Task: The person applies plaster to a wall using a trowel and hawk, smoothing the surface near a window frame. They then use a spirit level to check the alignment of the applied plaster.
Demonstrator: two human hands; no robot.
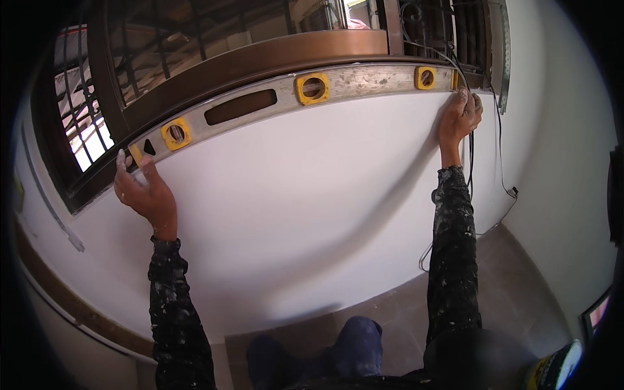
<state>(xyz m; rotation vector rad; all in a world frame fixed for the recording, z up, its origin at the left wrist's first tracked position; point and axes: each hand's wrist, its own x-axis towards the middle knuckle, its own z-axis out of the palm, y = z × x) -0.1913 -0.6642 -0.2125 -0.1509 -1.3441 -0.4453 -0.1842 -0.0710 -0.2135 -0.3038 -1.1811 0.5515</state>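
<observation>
A long grey spirit level (370,80) with yellow-framed vials lies lengthwise along the lower edge of the brown window frame (286,52), against the white wall (305,162). Its surface is scuffed and smeared. At its left end my left hand (148,195) grips it, thumb on the front and fingers at the end and lower edge. My right hand (459,120) has its fingers closed on the far right end, close to a dark cable (470,156). Both sleeves are dark and spotted with white.
A thin cable with a small dark plug (513,192) hangs at the right corner. Perforated metal strips (505,65) edge the window's right side. Brown floor tiles (396,305) lie below, around my knees. A can-like container (552,369) stands at the lower right.
</observation>
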